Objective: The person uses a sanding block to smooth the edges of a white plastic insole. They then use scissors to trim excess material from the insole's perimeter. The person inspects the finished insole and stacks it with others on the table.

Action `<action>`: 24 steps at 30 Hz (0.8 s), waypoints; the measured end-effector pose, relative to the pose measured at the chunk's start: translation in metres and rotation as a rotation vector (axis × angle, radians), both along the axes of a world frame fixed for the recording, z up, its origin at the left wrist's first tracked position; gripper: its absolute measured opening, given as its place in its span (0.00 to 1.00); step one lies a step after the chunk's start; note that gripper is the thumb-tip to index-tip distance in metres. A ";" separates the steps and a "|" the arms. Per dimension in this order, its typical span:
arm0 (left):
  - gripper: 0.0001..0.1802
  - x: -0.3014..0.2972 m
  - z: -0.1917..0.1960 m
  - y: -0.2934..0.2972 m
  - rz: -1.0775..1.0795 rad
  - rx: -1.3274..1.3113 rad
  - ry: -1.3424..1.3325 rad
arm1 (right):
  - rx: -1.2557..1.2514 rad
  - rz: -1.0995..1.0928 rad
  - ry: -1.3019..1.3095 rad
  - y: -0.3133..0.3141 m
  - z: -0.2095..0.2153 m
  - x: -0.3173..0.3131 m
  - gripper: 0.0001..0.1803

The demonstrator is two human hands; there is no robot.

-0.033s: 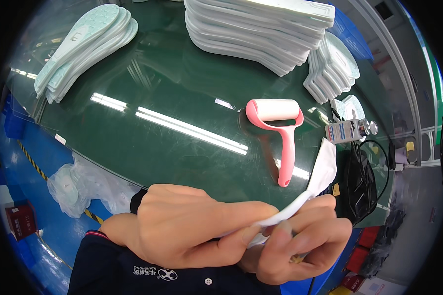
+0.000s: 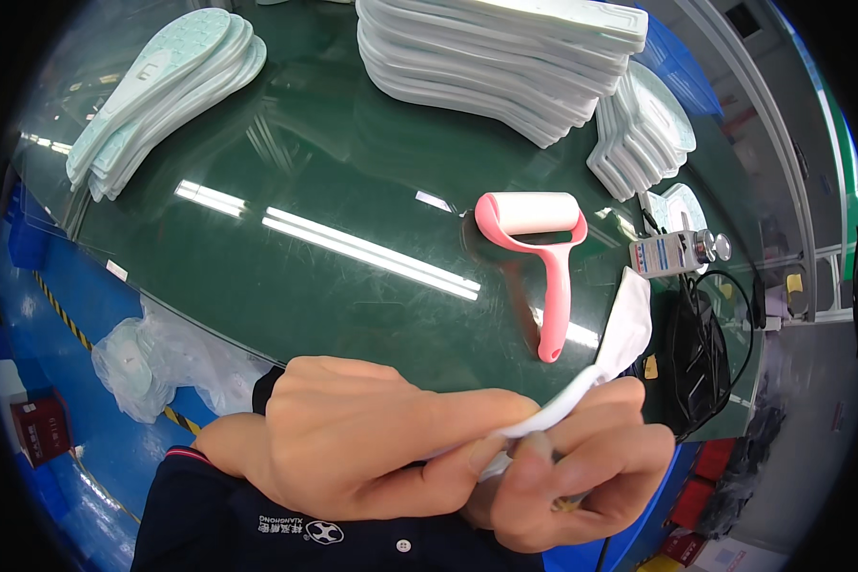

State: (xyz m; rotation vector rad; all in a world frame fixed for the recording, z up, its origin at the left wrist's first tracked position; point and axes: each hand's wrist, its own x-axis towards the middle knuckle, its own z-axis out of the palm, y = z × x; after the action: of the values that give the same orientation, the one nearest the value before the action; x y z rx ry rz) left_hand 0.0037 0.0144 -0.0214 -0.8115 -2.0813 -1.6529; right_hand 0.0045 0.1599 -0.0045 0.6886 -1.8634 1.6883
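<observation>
Your green tabletop (image 2: 353, 329) carries stacked insoles (image 2: 496, 76) along its far side and a pink-handled lint roller (image 2: 556, 300) (white roll (image 2: 534, 213) at the far end). By the near edge, your left hand (image 2: 353, 434) pinches a white strip (image 2: 626, 324) between thumb and fingers, and your right hand's (image 2: 582, 477) curled fingers hold it just beside; its free end extends right of the lint roller.

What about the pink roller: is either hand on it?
No, the pink roller lies on the green table, while the left hand and right hand are on the white strip.
</observation>
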 end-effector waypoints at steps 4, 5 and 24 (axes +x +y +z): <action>0.08 0.001 -0.001 0.001 0.026 -0.008 0.015 | -0.033 -0.067 -0.014 -0.002 -0.004 0.002 0.18; 0.08 0.001 -0.002 0.001 0.031 -0.007 0.012 | -0.031 -0.069 -0.021 -0.001 -0.004 0.002 0.18; 0.10 0.005 0.004 0.006 0.018 0.025 -0.062 | 0.077 -0.067 -0.050 0.004 0.001 0.012 0.14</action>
State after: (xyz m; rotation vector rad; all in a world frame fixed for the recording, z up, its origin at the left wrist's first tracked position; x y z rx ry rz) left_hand 0.0092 0.0202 -0.0170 -0.7410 -2.0982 -1.7117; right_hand 0.0169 0.1634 -0.0031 0.6125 -1.9729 1.6133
